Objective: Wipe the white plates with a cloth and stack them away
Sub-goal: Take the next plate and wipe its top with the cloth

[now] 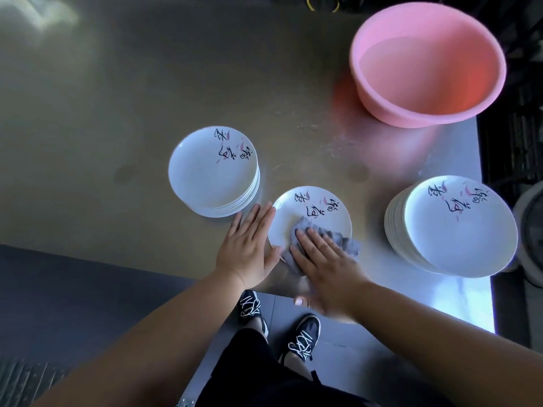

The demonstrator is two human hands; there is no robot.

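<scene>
Fingers of right hand spread flat on cloth, wiping plate; left hand flat at rim. Prob. done: left stack; to do: right stack.

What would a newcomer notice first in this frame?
The big pink basin at the far right of the steel table stands out. Near the front edge, the right hand presses a grey cloth onto a white plate, the left hand against its rim, between a left stack and a right stack.
</scene>
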